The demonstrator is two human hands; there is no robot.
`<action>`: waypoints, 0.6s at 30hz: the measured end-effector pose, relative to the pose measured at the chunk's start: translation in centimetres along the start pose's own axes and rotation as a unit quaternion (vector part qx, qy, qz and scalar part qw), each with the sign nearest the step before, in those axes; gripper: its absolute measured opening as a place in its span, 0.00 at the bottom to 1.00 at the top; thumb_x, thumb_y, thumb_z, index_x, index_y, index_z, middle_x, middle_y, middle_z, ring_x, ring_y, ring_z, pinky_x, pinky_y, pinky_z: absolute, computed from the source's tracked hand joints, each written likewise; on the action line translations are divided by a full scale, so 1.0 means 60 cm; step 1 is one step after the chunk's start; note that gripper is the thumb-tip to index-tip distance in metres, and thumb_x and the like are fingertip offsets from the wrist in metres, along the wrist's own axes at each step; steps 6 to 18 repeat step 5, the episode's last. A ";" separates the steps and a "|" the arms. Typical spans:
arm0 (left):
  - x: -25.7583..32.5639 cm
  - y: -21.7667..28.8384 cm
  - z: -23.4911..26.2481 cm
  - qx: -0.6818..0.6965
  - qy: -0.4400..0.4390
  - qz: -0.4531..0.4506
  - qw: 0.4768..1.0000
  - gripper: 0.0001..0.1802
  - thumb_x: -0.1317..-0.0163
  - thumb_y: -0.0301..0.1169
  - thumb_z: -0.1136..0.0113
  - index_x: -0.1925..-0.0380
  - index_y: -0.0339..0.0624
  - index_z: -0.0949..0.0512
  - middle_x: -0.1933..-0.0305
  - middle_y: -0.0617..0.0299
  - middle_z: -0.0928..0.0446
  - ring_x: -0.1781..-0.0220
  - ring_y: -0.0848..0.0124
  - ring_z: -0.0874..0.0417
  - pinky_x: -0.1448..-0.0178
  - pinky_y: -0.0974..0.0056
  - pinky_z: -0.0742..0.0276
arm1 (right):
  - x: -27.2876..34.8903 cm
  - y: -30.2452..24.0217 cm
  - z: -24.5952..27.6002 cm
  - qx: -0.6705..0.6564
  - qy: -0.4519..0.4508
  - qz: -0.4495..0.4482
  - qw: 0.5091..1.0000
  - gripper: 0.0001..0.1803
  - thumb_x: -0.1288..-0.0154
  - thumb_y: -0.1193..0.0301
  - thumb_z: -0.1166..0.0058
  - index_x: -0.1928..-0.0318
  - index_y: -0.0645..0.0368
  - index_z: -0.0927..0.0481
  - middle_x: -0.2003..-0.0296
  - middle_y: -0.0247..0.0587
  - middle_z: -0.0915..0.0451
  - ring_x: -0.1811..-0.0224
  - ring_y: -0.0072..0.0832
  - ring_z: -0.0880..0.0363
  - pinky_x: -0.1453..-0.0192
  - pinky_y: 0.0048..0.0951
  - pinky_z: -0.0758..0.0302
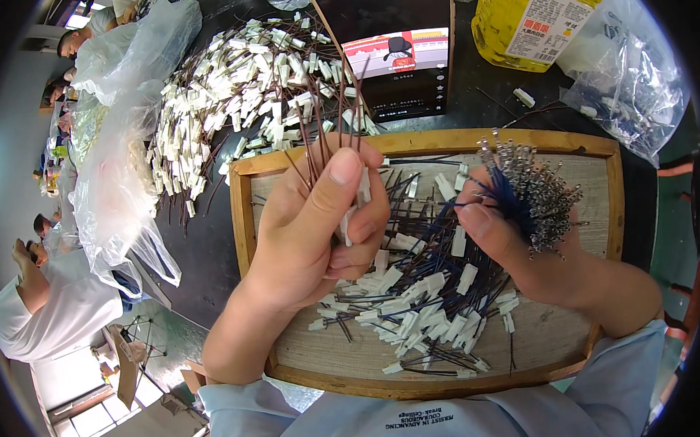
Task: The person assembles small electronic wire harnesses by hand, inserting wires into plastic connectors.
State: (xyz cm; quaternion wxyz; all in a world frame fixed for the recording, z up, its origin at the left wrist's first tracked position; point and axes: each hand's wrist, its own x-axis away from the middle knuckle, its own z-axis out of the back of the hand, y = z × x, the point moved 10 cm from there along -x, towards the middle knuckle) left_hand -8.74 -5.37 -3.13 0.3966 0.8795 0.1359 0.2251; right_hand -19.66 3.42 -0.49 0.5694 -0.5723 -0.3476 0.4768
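My left hand (307, 228) is closed around several brown wires (351, 109) that stick up past the thumb, with white plastic connectors (363, 188) showing between the fingers. To its right, my right hand (535, 261) grips a thick bundle of dark blue wires (505, 196), whose metal terminals (548, 202) fan out at the end. Its thumb and forefinger are pinched toward the left hand. Below both hands, a heap of white connectors with dark wires (436, 312) lies in a wood-rimmed tray (433, 142).
Beyond the tray, a big pile of white connectors on brown wires (235, 91) covers the black table (199, 260). A propped-up screen (399, 91), a yellow jug (533, 23) and a clear bag (633, 73) stand at the back. Plastic bags (114, 174) hang at left; other people (57, 301) sit beyond.
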 end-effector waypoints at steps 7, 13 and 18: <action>0.003 -0.008 -0.013 -0.052 -0.066 0.012 0.996 0.18 0.30 0.42 0.55 0.46 0.46 0.35 0.79 0.64 0.35 0.88 0.82 0.45 0.86 0.77 0.51 | 0.018 0.037 -0.009 -0.018 -0.050 -0.209 0.976 0.12 0.36 0.64 0.46 0.60 0.60 0.27 0.71 0.28 0.28 0.68 0.14 0.32 0.63 0.20 0.34; 0.003 -0.008 -0.013 -0.052 -0.066 0.012 0.996 0.18 0.30 0.42 0.55 0.46 0.46 0.35 0.79 0.64 0.35 0.88 0.82 0.45 0.86 0.77 0.51 | 0.018 0.037 -0.009 -0.018 -0.050 -0.209 0.976 0.12 0.36 0.64 0.46 0.60 0.60 0.27 0.71 0.28 0.28 0.68 0.14 0.32 0.63 0.20 0.34; 0.003 -0.008 -0.013 -0.052 -0.066 0.012 0.996 0.18 0.30 0.42 0.55 0.46 0.46 0.35 0.79 0.64 0.35 0.88 0.82 0.45 0.86 0.77 0.51 | 0.018 0.037 -0.009 -0.018 -0.050 -0.209 0.976 0.12 0.36 0.64 0.46 0.60 0.60 0.27 0.71 0.28 0.28 0.68 0.14 0.32 0.63 0.20 0.34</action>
